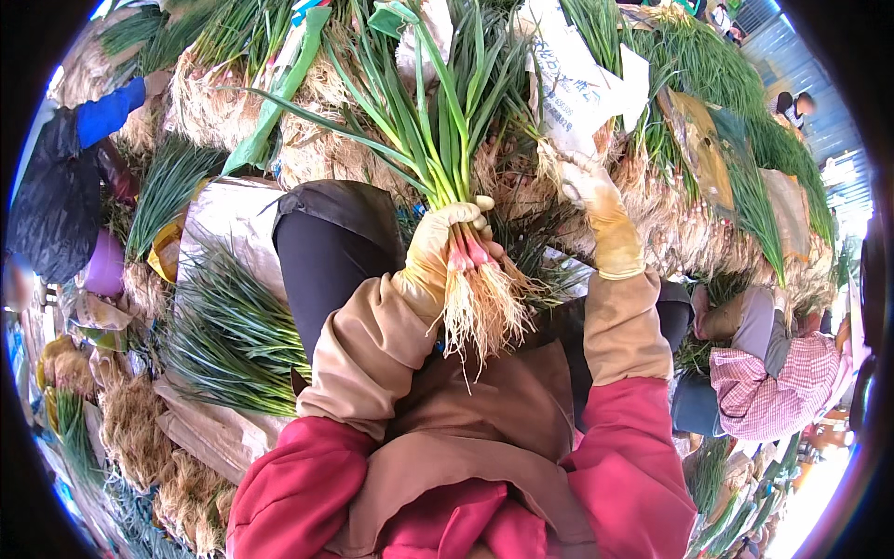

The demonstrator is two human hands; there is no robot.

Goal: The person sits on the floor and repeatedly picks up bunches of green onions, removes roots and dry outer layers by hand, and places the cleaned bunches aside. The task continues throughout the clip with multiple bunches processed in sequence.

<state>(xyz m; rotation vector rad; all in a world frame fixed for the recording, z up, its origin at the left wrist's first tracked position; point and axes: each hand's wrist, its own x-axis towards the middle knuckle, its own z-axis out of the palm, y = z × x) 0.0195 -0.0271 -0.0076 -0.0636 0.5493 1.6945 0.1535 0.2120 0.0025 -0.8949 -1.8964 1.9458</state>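
Note:
My left hand (434,237), in a pale yellowed glove, is closed around a bunch of young garlic plants (469,255) just above their pinkish bulbs. Their long green leaves fan out away from me, and the pale roots hang toward my brown apron (482,398). Farther out on the right, my gloved right hand (590,187) has its fingers closed on the root end of another garlic plant (550,159). That plant lies at the edge of the heap, beside a white printed sack (569,91). Its leaves are partly lost among the other stalks.
Heaped garlic plants (698,216) with roots facing me span the front. A leafy pile (234,335) lies on a sheet (223,216) at my left. One person in a checked top (775,391) sits at right; a blue sleeve (112,112) shows at left.

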